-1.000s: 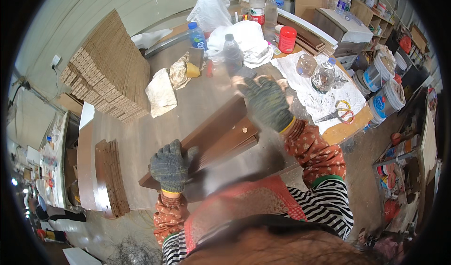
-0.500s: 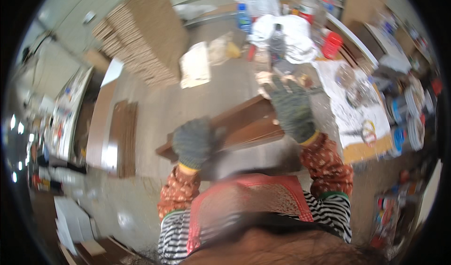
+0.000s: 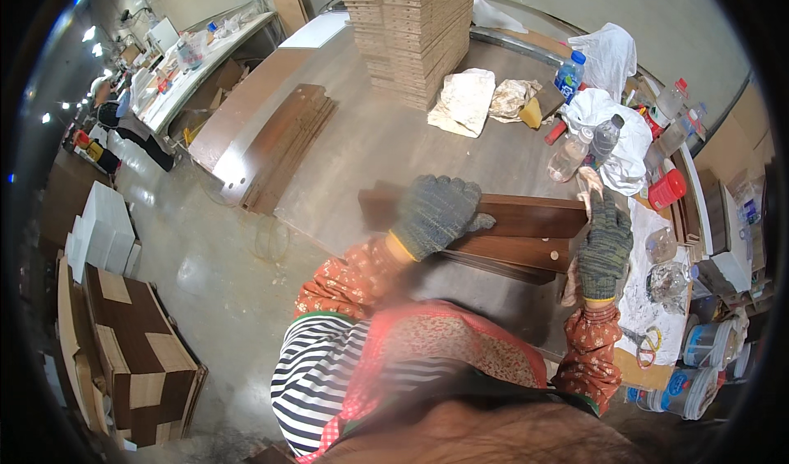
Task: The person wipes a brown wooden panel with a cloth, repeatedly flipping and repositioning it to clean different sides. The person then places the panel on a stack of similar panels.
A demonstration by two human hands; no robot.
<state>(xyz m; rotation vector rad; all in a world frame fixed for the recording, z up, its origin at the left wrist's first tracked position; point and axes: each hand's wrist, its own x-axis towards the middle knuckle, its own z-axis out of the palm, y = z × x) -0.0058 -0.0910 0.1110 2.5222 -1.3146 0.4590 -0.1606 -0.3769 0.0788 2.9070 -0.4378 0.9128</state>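
Note:
A dark brown wooden board (image 3: 534, 216) lies across the front of the workbench, over several similar boards (image 3: 526, 252). My left hand (image 3: 440, 217), in a dark grey knit glove with a yellow cuff, is closed over its left part, thumb along the near side. At the right end my right hand (image 3: 606, 254), gloved alike, holds a crumpled pinkish-beige rag (image 3: 588, 186) against or close beside the board's end. Parts of the rag show above and below the glove; its middle is hidden.
A tall stack of panels (image 3: 411, 45) stands at the back, and more brown boards (image 3: 288, 147) lie at left. Bottles (image 3: 569, 78), cloths (image 3: 462, 102), a red jar (image 3: 667, 189) and scissors (image 3: 649, 345) crowd the right side. Far left, a person (image 3: 123, 119) stands by another table.
My view has swung left, so the bench appears shifted right. The board now looks more level. Both hands remain near its two ends, with the rag still at the right hand.

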